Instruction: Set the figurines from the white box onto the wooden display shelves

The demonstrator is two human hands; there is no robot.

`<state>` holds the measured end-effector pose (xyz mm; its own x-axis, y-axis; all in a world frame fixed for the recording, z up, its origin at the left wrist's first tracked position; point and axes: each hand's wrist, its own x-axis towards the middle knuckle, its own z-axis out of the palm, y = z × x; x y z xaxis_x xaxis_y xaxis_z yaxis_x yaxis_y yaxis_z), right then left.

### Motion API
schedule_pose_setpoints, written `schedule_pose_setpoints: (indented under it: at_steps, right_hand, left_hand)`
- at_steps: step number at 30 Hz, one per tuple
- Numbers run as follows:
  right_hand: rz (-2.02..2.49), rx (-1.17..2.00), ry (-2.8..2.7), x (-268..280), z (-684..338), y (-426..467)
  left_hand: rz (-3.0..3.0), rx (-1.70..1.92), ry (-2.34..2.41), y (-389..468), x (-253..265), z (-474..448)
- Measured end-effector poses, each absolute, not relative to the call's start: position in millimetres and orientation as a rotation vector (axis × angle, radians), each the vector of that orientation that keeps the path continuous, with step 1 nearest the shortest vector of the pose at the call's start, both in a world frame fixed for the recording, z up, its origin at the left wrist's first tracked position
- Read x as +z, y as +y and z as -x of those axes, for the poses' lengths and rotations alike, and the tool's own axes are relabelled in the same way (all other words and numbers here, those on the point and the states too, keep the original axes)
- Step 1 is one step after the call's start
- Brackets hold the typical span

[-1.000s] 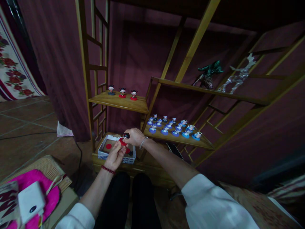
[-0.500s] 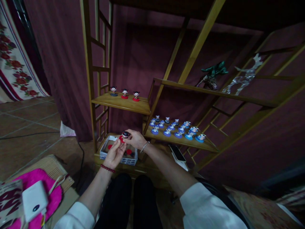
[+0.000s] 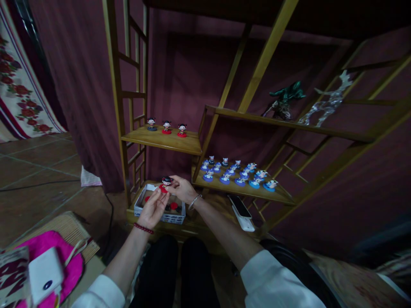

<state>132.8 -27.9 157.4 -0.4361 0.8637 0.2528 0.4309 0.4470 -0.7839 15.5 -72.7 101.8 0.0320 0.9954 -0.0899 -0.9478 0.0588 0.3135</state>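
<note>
Between my two hands is a small doll figurine (image 3: 166,182) with black hair and a red round base, held upright above a patterned box. My left hand (image 3: 154,209) grips its base from below with the fingertips. From the right side, my right hand (image 3: 183,189) pinches it with thumb and fingers. The open box (image 3: 175,217) below has more red and dark pieces in it, partly hidden by my hands. Three similar figurines (image 3: 166,127) stand in a row on the small wooden shelf (image 3: 163,142) above, two on red bases and one on a dark base.
Several blue and purple figurines (image 3: 225,177) fill a lower shelf at right. Above them stand a green ornament (image 3: 285,100) and a clear deer figure (image 3: 329,102). A phone (image 3: 240,206) lies at lower right. On the left are a white power bank (image 3: 46,273) and a pink mat (image 3: 75,267).
The figurine in my hands has turned from tilted to upright, its front now showing. My hands stay in nearly the same place, and the view has shifted slightly.
</note>
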Motion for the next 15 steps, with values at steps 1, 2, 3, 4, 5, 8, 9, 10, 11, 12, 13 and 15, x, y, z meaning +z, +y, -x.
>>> schedule_pose_setpoints:
  at_steps: [1, 2, 3, 4, 5, 8, 9, 10, 11, 12, 13, 15]
  right_hand:
    - [1.075, 0.849, -2.029, 156.6, -132.7, -27.4]
    - [1.07, 0.849, -2.021, 155.8, -132.8, -26.8]
    - [1.065, 0.848, -2.019, 155.1, -132.8, -26.4]
    - [1.06, 0.844, -2.021, 154.4, -132.9, -26.1]
    - [1.058, 0.837, -2.027, 153.9, -133.1, -26.1]
    - [1.09, 0.778, -2.05, 153.6, -133.7, -27.7]
    - [1.109, 0.754, -2.056, 154.0, -133.9, -28.5]
    - [1.125, 0.738, -2.062, 154.4, -133.9, -29.4]
    - [1.135, 0.729, -2.067, 154.8, -133.9, -30.2]
    - [1.139, 0.728, -2.068, 155.0, -133.7, -30.7]
    - [1.136, 0.735, -2.066, 154.9, -133.4, -30.8]
    - [1.114, 0.765, -2.055, 153.2, -132.3, -29.9]
  left_hand:
    - [-0.189, 1.508, 0.32, -72.3, 102.5, -15.4]
    - [-0.195, 1.507, 0.322, -72.0, 103.2, -15.2]
    - [-0.201, 1.505, 0.323, -71.6, 103.6, -15.0]
    - [-0.208, 1.504, 0.321, -71.1, 103.8, -14.7]
    - [-0.216, 1.504, 0.319, -70.6, 103.8, -14.3]
    - [-0.239, 1.504, 0.321, -68.7, 102.9, -12.6]
    - [-0.248, 1.502, 0.325, -68.1, 102.7, -12.1]
    - [-0.256, 1.501, 0.332, -67.6, 102.7, -11.6]
    - [-0.26, 1.502, 0.34, -67.1, 102.9, -11.2]
    - [-0.262, 1.504, 0.35, -66.6, 103.4, -11.0]
    - [-0.264, 1.51, 0.358, -66.2, 104.2, -10.8]
    - [-0.268, 1.524, 0.361, -65.8, 106.2, -10.9]
